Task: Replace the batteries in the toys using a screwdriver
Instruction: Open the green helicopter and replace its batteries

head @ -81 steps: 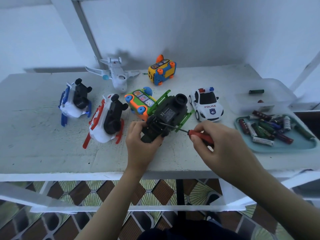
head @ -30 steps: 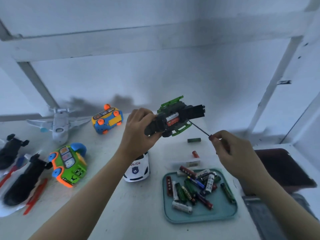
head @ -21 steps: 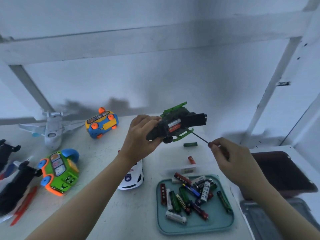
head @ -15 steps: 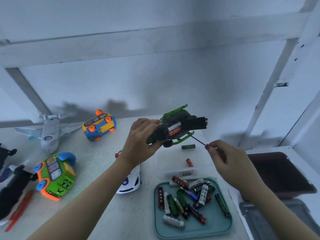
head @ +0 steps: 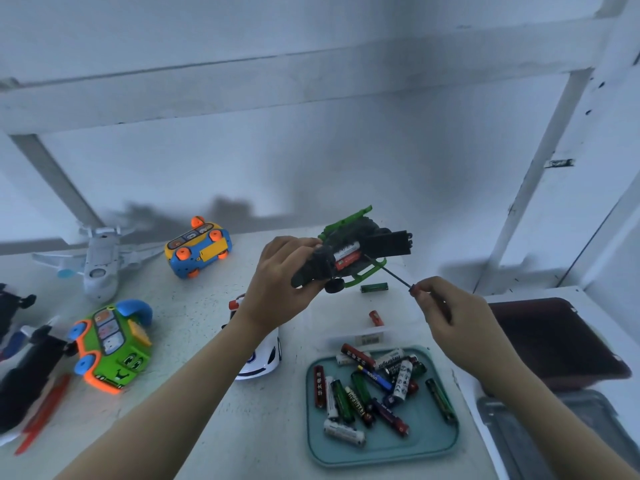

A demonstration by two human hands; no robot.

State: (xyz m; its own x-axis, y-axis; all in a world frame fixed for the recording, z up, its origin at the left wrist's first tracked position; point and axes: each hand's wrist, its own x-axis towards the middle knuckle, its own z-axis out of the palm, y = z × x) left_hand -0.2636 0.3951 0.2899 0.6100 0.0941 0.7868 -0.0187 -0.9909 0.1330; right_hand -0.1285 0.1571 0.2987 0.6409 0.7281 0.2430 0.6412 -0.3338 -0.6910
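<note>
Gripping the black-and-green toy (head: 349, 258) aloft, the left hand (head: 280, 289) steadies it; the right hand (head: 450, 317) pinches the screwdriver (head: 398, 277) at its open battery bay.

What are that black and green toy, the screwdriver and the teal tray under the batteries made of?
The black and green toy looks like moulded plastic: matt black body, green rails. The screwdriver has a thin dark shaft, probably metal, and a red handle, likely plastic. The teal tray looks like smooth plastic: rounded corners, raised rim.
</note>
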